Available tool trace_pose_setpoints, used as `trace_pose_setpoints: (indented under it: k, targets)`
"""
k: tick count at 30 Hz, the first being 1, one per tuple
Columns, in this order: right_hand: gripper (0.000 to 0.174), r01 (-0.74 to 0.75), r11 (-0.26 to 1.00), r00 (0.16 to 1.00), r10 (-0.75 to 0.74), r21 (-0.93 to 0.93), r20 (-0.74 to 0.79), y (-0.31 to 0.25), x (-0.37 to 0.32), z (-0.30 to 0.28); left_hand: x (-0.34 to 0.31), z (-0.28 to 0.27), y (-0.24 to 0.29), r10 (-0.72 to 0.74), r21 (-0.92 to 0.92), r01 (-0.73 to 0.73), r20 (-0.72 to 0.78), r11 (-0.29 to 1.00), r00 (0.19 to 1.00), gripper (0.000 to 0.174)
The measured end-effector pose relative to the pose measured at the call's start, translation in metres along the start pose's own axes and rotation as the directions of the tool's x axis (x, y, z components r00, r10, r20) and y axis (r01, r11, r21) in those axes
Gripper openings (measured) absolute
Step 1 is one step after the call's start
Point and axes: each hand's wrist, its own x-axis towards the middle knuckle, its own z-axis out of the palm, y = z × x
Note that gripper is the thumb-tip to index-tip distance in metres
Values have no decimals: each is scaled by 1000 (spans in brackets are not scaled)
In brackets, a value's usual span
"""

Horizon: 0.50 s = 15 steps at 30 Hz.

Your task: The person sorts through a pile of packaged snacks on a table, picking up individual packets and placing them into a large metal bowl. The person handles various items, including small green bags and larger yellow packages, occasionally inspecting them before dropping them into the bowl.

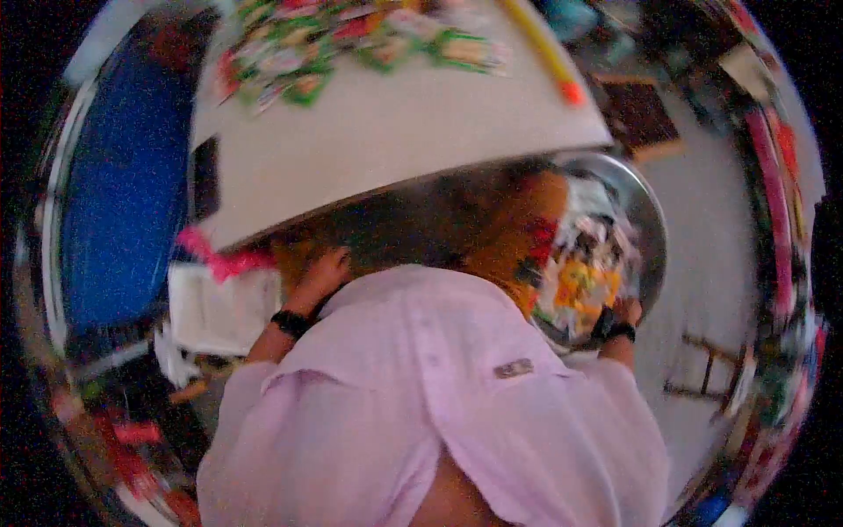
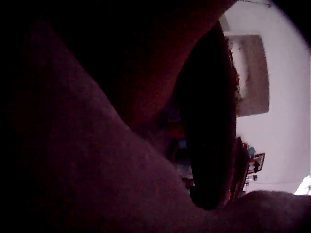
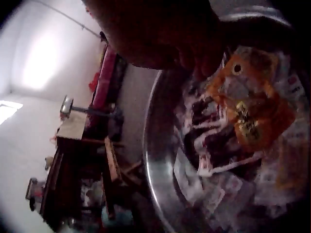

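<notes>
My left hand (image 1: 327,270) is low over my lap, just below the table's near edge, with nothing visible in it. In the left wrist view, dark skin and cloth fill most of the picture. My right hand (image 1: 627,311) is at the near right rim of a round metal basin (image 1: 654,233) full of small packets. The right wrist view shows this hand (image 3: 167,36) dark above the basin, fingers bent down beside an orange packet (image 3: 265,121). I cannot tell whether the fingers pinch anything. White and dark packets (image 3: 214,141) lie around the orange one.
The white table (image 1: 395,132) spans the front, with green and red packets (image 1: 303,66) spread at its far side. A yellow stick with an orange tip (image 1: 540,48) lies along its right edge. Pink cloth (image 1: 224,259) hangs at the left corner. A wooden stool (image 1: 707,369) stands right.
</notes>
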Motion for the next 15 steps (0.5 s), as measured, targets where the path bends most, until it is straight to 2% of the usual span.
trace_pose_setpoints:
  k: [1, 2, 3, 4, 5, 6, 7, 8, 9, 10, 11, 12, 13, 15]
  targets:
    - [18, 40, 998, 996, -36, 57, -77, -15, 7, -10, -1, 4, -9, 37, -14, -39, -119, 999, 992, 22]
    - [17, 120, 987, 977, -97, 111, -189, -31, 18, -23, -2, 3, -19, 69, 7, -68, -170, 998, 983, 20]
    - [15, 231, 962, 932, -176, 146, -317, -46, 29, -38, -6, 0, -29, 103, 34, -98, -215, 995, 971, 18]
    - [14, 357, 922, 858, -258, 153, -444, -62, 42, -53, -14, -2, -36, 104, 84, -79, -357, 993, 928, 17]
    - [14, 511, 859, 696, -383, 44, -608, -77, 54, -69, -21, -2, -41, 118, 138, -57, -482, 989, 868, 17]
    - [14, 614, 778, 458, -488, -133, -743, -92, 64, -88, -30, -4, -49, 143, 193, -34, -589, 981, 795, 16]
    - [15, 633, 707, 212, -549, -314, -809, -108, 71, -111, -43, -6, -52, 88, 180, 35, -631, 983, 770, 17]
    - [14, 798, 563, 430, -285, 214, -857, -129, 70, -135, -54, -15, -51, 37, 164, 98, -667, 982, 744, 18]
    - [13, 710, 224, 699, -105, 668, -708, -146, 70, -147, -62, -20, -55, -5, 148, 150, -697, 978, 717, 19]
    - [12, 453, -81, 890, -28, 888, -456, -172, 27, -198, -73, -20, -63, -1, 177, 188, -726, 966, 688, 20]
    - [14, 163, -434, 986, 52, 886, -156, -199, -16, -250, -85, -20, -75, 11, 208, 219, -750, 953, 661, 21]
    - [16, 292, -274, 955, 36, 916, -294, -205, -15, -253, -96, -19, -87, 28, 237, 246, -771, 940, 636, 22]
    - [19, 422, -102, 906, 1, 901, -424, -216, -17, -256, -107, -14, -111, -23, 273, 341, -751, 899, 660, 25]
    - [22, 570, 67, 820, -110, 819, -561, -230, -8, -255, -120, -26, -112, -137, 135, 470, -856, 872, 499, 28]
